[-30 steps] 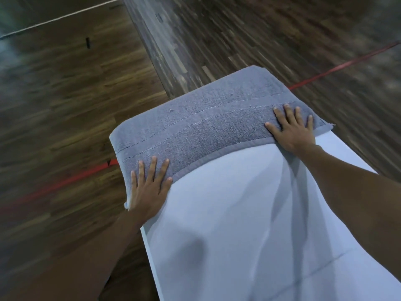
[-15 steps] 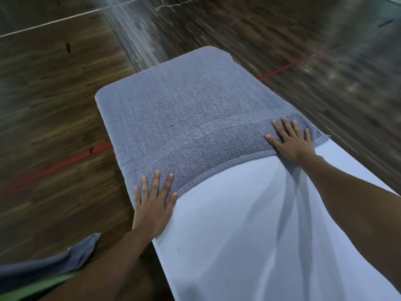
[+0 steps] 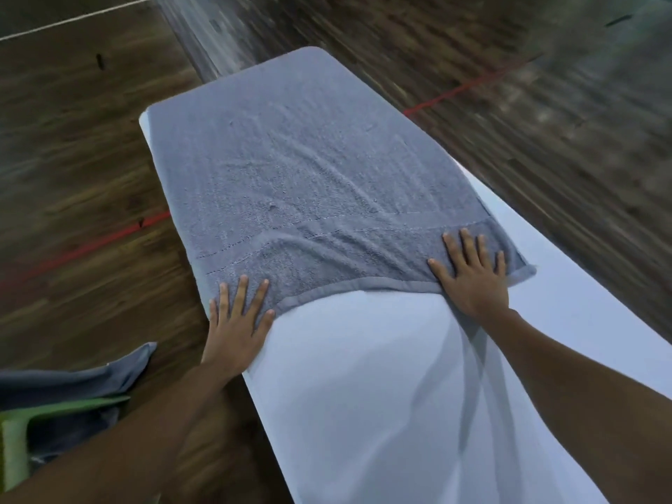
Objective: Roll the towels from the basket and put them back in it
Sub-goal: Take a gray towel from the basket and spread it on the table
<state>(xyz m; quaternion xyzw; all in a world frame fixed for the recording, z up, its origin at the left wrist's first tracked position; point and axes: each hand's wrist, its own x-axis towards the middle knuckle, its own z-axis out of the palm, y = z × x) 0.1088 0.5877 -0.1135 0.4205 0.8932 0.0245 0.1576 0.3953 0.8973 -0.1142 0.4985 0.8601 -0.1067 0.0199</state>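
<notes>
A grey towel (image 3: 309,176) lies spread flat over the far half of a white table (image 3: 381,394), with a few creases near its stitched band. My left hand (image 3: 238,321) presses flat on the towel's near left corner, fingers straight and spread. My right hand (image 3: 472,274) presses flat on the near right corner in the same way. The green basket (image 3: 14,441) shows at the lower left with another grey towel (image 3: 72,383) hanging over its rim.
Dark wooden floor (image 3: 72,176) with red and white lines surrounds the narrow table on both sides. The table's far end lies under the towel, and bare white tabletop stretches between my forearms.
The view has tilted up, so more of the towel's far part shows. Both flat hands have slid toward me along the table, and the basket has come into view at the lower left.
</notes>
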